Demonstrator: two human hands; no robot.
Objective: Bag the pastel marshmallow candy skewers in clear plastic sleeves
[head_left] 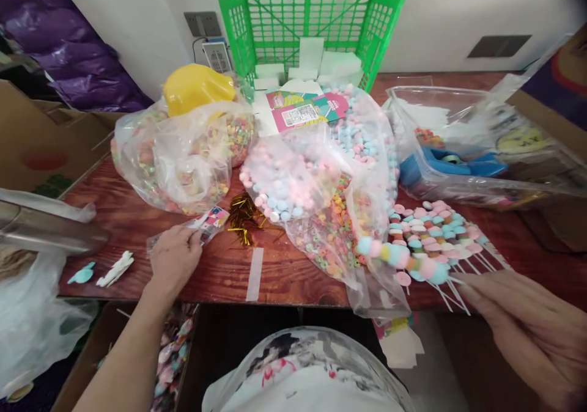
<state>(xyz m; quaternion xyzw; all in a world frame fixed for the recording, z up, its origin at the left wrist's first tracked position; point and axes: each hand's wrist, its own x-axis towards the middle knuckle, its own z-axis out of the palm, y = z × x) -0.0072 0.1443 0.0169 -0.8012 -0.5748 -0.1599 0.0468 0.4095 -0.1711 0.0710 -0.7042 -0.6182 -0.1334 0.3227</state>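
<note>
At the front of the red wooden table (123,241), 2 bare hands are at work, set well apart. The right hand (527,320) has its thumb and fingers closed in a pinch on the bare end of a beaded stick (398,256), which points leftward over a heap of similar sticks (435,235). The left hand (177,254) lies on a flat clear packet (213,217) with a printed end; its fingers are bent and close together, and from where I stand I cannot tell whether they pinch the film or only press it down.

That grip on the stick is what I would watch. It is all at 1 end, so the loaded length could dip or twist, and if the pieces are threaded loosely, the outermost might slide off the tip; I cannot make out anything stopping them. The tip also sits close to the crumpled bag of coloured rings (321,250), and a careless sweep could snag the plastic. The bag's loose skirt droops over the table edge, so a tug there might spill rings.

The heap's white ends point toward the front edge, where a bump could drag 1 or 2 off. Gold tinsel (245,210) lies just beside the packet; strands could cling to the film if it skids sideways.
</note>
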